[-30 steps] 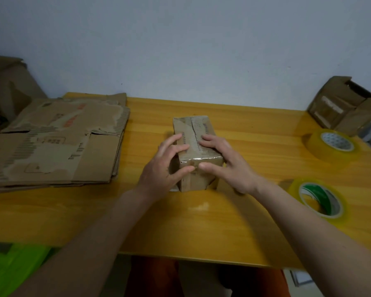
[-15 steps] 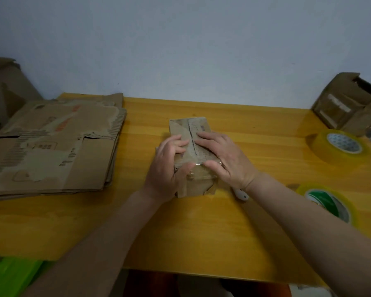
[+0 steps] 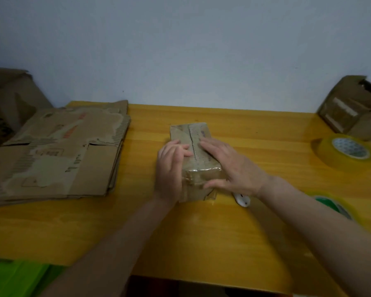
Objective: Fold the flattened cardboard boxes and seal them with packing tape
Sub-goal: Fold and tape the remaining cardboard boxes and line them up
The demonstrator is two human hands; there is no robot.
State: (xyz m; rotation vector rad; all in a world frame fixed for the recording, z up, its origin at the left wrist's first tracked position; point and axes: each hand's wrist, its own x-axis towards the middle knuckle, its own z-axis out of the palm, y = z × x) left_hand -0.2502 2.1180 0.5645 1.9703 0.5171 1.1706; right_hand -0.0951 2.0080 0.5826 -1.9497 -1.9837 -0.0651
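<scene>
Lying in the middle of the table [image 3: 201, 243], the box [image 3: 193, 144] is pointed with its long axis away from the person, the taped end being the nearer one. It is flanked by both hands: the left hand [image 3: 169, 168] is pressed on the left side with fingers on top, the right hand [image 3: 229, 166] is laid flat on the right half, thumb on the near end. Neither hand is nearer. The tape [image 3: 347, 151] is well apart, on the right.
</scene>
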